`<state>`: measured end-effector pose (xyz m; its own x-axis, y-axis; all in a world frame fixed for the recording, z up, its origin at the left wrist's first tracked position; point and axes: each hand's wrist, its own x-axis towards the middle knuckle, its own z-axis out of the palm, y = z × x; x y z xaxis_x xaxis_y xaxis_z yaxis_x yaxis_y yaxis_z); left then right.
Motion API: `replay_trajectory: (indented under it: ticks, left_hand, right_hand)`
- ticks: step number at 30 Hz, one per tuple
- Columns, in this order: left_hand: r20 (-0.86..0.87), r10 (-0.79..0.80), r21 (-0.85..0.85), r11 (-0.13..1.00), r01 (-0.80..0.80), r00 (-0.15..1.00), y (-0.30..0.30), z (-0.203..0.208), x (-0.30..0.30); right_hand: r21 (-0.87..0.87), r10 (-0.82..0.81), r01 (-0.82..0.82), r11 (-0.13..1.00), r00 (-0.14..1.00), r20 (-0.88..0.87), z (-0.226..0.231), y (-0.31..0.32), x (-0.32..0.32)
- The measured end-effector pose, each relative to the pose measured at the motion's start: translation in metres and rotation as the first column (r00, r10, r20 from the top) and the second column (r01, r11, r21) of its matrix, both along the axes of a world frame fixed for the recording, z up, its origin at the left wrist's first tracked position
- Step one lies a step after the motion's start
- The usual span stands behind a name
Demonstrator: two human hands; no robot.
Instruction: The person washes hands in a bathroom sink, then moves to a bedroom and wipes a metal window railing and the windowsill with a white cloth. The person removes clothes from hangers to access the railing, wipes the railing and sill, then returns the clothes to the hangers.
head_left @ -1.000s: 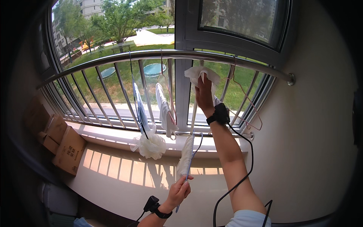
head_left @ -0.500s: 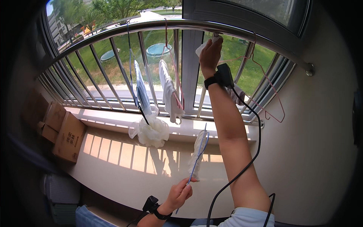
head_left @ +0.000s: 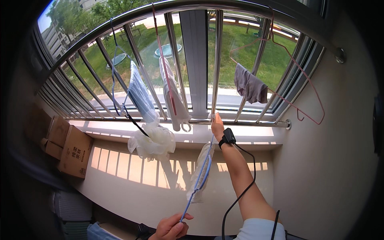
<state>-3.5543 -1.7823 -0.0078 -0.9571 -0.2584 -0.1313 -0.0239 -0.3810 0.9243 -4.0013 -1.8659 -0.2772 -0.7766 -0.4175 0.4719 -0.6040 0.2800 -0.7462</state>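
Observation:
Low in the view, my left hand [head_left: 172, 227] is closed around one end of a thin blue clothes hanger [head_left: 197, 188]. A white lacy piece of fabric [head_left: 205, 162] hangs on that hanger, which slants up and away from me. My right hand [head_left: 218, 127] is closed at the foot of an upright metal bar [head_left: 216, 64], near the lower rail. A bit of white cloth or tissue [head_left: 211, 116] shows at its fingertips; the rest is hidden by the hand. The far tip of the blue hanger reaches close to my right wrist.
Along the curved top rail [head_left: 232, 7] hang a blue hanger with a light blue cloth [head_left: 141, 94], a pink hanger with a white garment [head_left: 173, 96], and another pink hanger with a grey cloth [head_left: 251, 85]. A cream bath puff [head_left: 152, 142] dangles at left, near cardboard boxes [head_left: 76, 152].
My right hand has moved down from near the top rail to the bar's foot, the white cloth still in it. My left hand and the hanger have shifted lower and left as the view tilted.

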Motion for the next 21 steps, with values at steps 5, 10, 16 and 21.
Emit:
replay_trajectory:
  ticks: [5,10,16,21]
  left_hand:
    - [-0.063,0.080,-0.025,0.996,-0.081,0.995,-0.003,0.012,0.003]
    - [-0.080,0.025,-0.102,0.994,-0.033,0.996,-0.007,0.010,0.004]
    - [-0.029,0.015,-0.125,0.992,-0.018,0.999,-0.007,0.000,-0.001]
    - [0.033,-0.029,-0.144,0.989,0.034,0.999,-0.007,0.005,0.000]
  right_hand:
    - [-0.101,-0.076,0.049,0.994,0.955,-0.286,0.028,0.058,-0.007]
    - [0.443,0.056,0.182,0.878,0.880,-0.473,0.024,0.077,-0.008]
    - [0.466,-0.007,0.135,0.874,0.964,-0.266,-0.033,0.024,0.018]
    - [-0.015,-0.021,0.016,1.000,0.916,-0.400,-0.049,0.025,0.041]
